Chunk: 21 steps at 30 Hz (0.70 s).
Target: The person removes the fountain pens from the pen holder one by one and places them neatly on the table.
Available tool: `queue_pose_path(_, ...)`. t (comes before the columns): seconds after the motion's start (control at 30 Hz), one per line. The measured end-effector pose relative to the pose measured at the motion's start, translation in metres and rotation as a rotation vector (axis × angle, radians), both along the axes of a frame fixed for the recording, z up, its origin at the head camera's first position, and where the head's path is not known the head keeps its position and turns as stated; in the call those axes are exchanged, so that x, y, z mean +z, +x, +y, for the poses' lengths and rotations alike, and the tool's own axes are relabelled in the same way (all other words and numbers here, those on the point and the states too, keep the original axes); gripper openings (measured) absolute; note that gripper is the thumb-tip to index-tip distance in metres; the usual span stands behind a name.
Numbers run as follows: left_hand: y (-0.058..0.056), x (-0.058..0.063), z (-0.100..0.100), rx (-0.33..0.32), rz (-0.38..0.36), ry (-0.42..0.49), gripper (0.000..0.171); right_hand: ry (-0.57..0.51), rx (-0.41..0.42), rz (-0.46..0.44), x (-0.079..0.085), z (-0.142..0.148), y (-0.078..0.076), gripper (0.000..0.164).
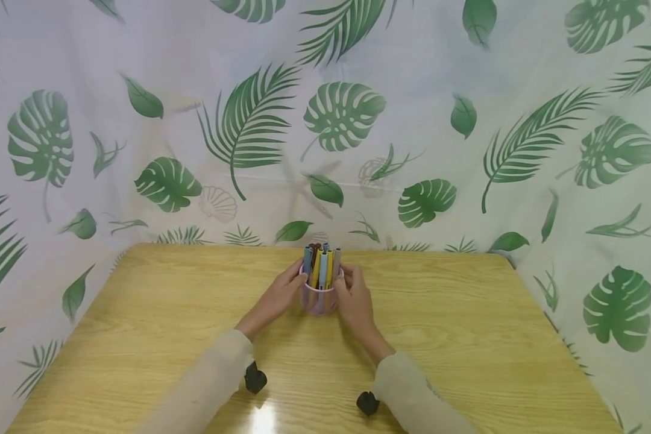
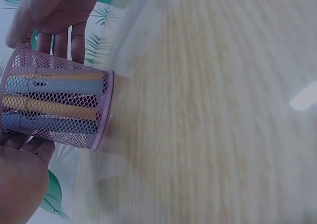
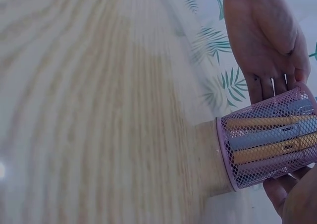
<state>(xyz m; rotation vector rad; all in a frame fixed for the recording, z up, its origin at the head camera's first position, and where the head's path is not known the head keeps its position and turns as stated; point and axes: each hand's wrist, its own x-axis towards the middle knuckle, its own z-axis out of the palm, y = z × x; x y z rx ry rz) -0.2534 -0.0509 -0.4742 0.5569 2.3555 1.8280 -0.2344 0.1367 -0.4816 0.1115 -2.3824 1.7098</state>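
A pink mesh pen cup (image 1: 319, 303) stands upright at the far side of the table, its base close over the wood. Several markers (image 1: 323, 268) in blue, yellow, dark red and grey poke out above its rim. My left hand (image 1: 279, 293) holds the cup's left side, thumb near the rim. From the right, my right hand (image 1: 357, 301) grips the opposite side, also with its thumb by the rim. Both wrist views show the markers through the mesh (image 2: 54, 102), with a hand on each side of the cup.
The wood-grain table (image 1: 439, 337) reaches back to a white curtain (image 1: 423, 60) printed with green leaves, just behind the cup. Dark round pieces (image 1: 255, 378) sit at the sleeve cuffs. A bright reflection (image 1: 263, 417) shows at the table's front.
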Motion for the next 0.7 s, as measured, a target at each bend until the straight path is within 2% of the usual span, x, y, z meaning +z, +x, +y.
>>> queue_pose_path(0.1, 0.004, 0.0, -0.005, -0.021, -0.014, 0.014, 0.055, 0.006, 0.011, 0.011, 0.0, -0.003, 0.005, 0.037)
queue_pose_path(0.43, 0.024, 0.0, -0.023, -0.026, -0.074, 0.036, 0.057, 0.03, 0.078, 0.021, 0.0, -0.011, 0.024, 0.036)
queue_pose_path(0.7, 0.044, 0.0, -0.038, -0.04, -0.087, 0.027, 0.058, -0.007, 0.186, -0.001, 0.0, -0.015, 0.039, 0.04)
